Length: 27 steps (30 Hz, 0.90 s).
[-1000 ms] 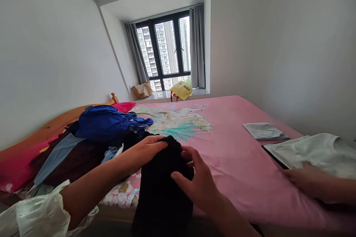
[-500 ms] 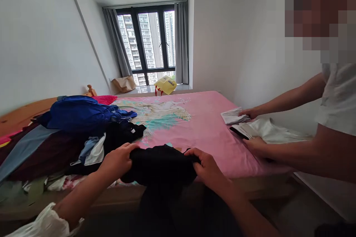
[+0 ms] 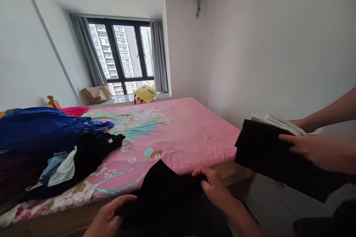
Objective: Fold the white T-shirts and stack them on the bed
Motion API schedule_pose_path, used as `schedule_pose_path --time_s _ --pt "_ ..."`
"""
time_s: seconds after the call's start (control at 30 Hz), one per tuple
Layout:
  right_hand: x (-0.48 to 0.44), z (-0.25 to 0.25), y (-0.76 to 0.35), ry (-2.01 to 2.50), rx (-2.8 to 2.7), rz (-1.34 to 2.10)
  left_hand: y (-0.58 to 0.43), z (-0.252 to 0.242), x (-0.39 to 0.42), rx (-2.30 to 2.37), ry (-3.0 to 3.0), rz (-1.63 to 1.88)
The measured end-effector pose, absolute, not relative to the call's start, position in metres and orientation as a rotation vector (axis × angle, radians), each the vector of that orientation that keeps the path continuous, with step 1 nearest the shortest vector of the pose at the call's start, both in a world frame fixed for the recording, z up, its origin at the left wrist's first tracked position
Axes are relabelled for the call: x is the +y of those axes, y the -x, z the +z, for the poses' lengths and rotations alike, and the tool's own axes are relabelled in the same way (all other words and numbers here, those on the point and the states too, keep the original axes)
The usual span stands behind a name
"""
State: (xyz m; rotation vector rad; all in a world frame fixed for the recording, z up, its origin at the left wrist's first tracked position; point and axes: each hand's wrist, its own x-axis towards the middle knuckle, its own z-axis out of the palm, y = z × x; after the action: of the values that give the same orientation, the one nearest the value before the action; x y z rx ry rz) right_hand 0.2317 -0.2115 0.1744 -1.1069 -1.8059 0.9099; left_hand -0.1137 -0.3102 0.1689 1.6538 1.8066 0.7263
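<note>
A black garment (image 3: 172,203) hangs between my two hands at the near edge of the bed; its exact kind cannot be made out. My left hand (image 3: 109,214) pinches its left side, thumb and fingers closed on the cloth. On the upper right edge, my right hand (image 3: 215,189) grips the same fabric. One corner of the garment points up between the hands, and its lower part runs out of the picture.
Piled clothes lie on the bed's left: blue garment (image 3: 41,127), black garment (image 3: 91,152), white-and-blue piece (image 3: 59,166). Pink floral bedsheet (image 3: 191,133) covers the bed. At right, another person's hands (image 3: 311,148) hold folded black cloth (image 3: 267,155) and white cloth (image 3: 274,122).
The view has swung right and up. My hands have lowered with the black garment, which now hangs with a corner up. The other person has lifted the black and white cloths off the bed.
</note>
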Motion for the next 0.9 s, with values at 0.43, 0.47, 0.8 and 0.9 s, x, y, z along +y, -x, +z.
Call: schedule_pose_path --time_s 0.43,0.47,0.8,0.9 --pt "-0.079 0.337 -0.204 0.884 -1.602 0.095 0.094 0.386 -0.174 2.428 -2.242 1.387" --pt "-0.09 0.336 -0.205 0.816 -1.59 0.015 0.087 0.385 -0.186 2.41 -2.282 1.474" --pt "-0.177 0.067 -0.227 1.264 -2.08 0.576 0.071 0.091 -0.282 2.183 -1.799 0.35" --pt "-0.201 0.02 -0.232 1.327 -1.982 0.682 0.062 0.044 -0.303 2.192 -1.752 0.266"
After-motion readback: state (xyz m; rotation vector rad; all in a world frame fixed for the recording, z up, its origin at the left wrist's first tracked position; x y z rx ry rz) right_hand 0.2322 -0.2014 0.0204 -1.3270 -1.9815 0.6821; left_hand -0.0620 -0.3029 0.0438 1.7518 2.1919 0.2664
